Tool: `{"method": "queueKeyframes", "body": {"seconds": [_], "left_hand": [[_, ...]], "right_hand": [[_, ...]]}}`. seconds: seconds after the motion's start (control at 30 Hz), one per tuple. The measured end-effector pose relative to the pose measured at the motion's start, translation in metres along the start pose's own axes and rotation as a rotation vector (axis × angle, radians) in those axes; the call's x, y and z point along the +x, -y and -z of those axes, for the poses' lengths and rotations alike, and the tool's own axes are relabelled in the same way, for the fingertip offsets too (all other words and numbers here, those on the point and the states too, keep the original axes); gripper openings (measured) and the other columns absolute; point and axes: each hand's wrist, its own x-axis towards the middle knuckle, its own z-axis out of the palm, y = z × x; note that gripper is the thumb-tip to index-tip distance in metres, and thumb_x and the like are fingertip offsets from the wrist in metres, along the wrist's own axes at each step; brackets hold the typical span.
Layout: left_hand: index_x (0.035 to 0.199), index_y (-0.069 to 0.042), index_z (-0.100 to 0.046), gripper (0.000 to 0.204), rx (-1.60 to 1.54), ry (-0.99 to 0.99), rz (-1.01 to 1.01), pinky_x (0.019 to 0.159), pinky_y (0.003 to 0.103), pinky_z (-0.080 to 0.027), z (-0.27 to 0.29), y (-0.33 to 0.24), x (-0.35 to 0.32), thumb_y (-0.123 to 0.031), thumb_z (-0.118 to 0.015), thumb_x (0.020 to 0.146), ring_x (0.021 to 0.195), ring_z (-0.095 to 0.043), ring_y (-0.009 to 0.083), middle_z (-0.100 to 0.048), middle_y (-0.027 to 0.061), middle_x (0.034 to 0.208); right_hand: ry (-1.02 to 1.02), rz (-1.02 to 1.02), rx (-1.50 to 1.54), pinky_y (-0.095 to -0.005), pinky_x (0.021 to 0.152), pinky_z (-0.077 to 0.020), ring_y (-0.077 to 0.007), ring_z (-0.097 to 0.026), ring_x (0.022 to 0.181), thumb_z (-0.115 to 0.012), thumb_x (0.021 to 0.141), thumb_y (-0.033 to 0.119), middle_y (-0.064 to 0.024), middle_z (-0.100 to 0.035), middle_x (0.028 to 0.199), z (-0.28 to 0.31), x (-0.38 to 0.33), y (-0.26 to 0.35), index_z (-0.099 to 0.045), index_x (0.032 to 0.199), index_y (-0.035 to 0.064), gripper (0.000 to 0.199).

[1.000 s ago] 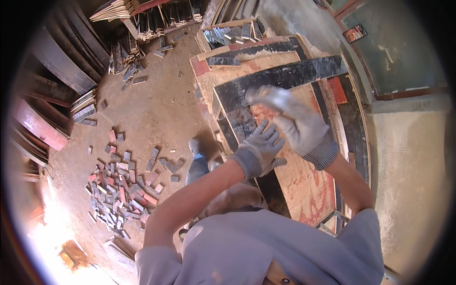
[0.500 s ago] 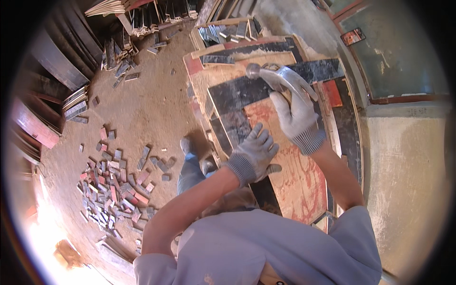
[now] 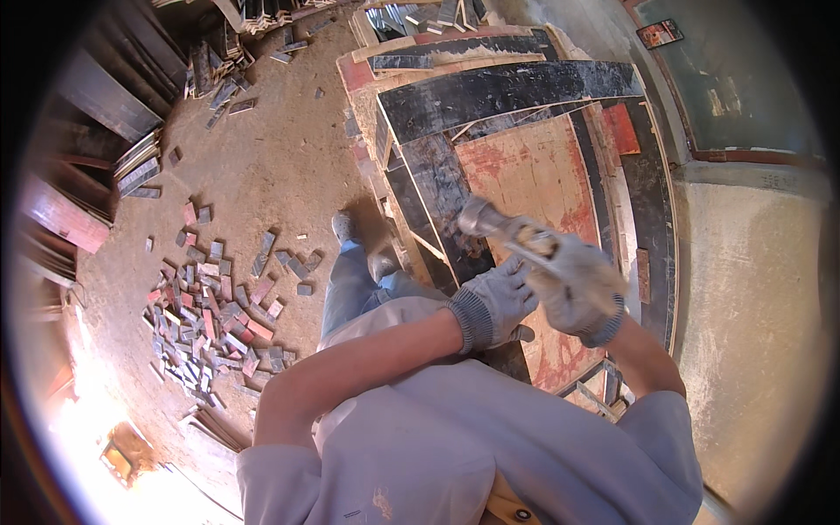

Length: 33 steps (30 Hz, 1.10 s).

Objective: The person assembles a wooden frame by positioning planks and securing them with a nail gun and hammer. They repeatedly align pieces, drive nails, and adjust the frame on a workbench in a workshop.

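The right hand (image 3: 584, 284), in a grey knit glove, grips a pale-handled hammer (image 3: 507, 229) whose metal head meets the dark strip near the near-left edge of the worn reddish plywood panel (image 3: 534, 166), while the gloved left hand (image 3: 494, 302) rests closed beside it.

wood-handled hammer (image 3: 512, 231), metal head down on a dark strip of the worn red-and-black board (image 3: 534, 166)

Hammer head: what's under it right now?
The hammer in the right hand meets a dark strip on the stacked boards. The left hand rests beside it. The contact spot itself is hidden.
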Motion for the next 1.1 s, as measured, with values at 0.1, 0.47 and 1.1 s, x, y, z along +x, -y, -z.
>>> {"method": "queueKeyframes", "body": {"seconds": [0.1,0.47,1.1], "left_hand": [[0.132,-0.007,-0.065,0.071,-0.121,0.144,0.143,0.124,0.045,-0.027,0.006,-0.003,-0.001,-0.063,-0.063,0.088,0.139,-0.048,0.0312,-0.064,0.0144,0.132],[0.131,-0.009,-0.062,0.062,0.153,0.033,0.097,0.104,0.047,-0.047,0.025,-0.014,-0.002,-0.055,-0.067,0.091,0.121,-0.059,0.0349,-0.066,0.0146,0.124],[0.132,-0.001,-0.063,0.063,0.22,-0.295,-0.051,0.13,0.049,-0.018,0.044,0.037,-0.036,-0.051,-0.059,0.095,0.142,-0.047,0.0317,-0.062,0.0176,0.137]], "right_hand": [[-0.042,0.011,-0.115,-0.0383,0.055,-0.054,-0.0259,-0.072,0.075,-0.064,0.096,0.037,-0.0157,-0.073,0.105,-0.015,0.018,0.002,-0.067,0.118,0.0068,0.037],[0.092,-0.309,-0.057,-0.0355,0.072,-0.0605,-0.0272,-0.076,0.086,-0.064,0.101,0.022,-0.0155,-0.075,0.112,-0.005,0.043,0.019,-0.07,0.127,0.0051,0.031],[-0.246,0.101,0.146,-0.0403,0.083,-0.0576,-0.027,-0.073,0.089,-0.059,0.105,0.031,-0.0135,-0.074,0.105,-0.003,0.102,-0.019,-0.063,0.129,0.0008,0.039]]}}
